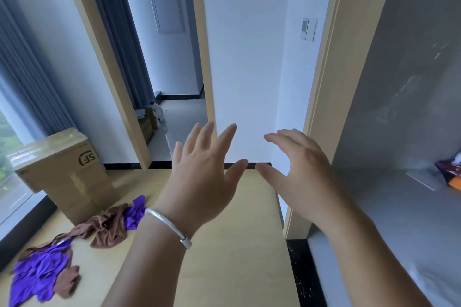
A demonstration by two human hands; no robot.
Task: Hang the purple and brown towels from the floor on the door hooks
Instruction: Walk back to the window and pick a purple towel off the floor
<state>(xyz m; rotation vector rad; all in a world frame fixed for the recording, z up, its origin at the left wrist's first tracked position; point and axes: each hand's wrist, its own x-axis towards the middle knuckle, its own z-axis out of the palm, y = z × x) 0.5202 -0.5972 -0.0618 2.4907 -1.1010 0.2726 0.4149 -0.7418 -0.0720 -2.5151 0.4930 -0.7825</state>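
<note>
Pale wooden floor point(237, 244), near left: sealed brown cardboard box point(62, 172) beside crumpled purple towel point(40, 274) tangled with brown towel point(104, 229). Centre: left hand point(202, 177), silver bangle point(169, 227) at wrist, and right hand point(296, 177), both released, fingers spread, holding nothing.

light wood floor point(232, 232) with black threshold strip point(159, 165). white walls point(244, 45), tan door frames point(321, 62). grey curtains point(30, 77) over window point(10, 157) at left, daylight coming in. cardboard box point(62, 172) near the window. wall switch point(308, 29) right of centre. grey surface point(399, 194) far right.
</note>
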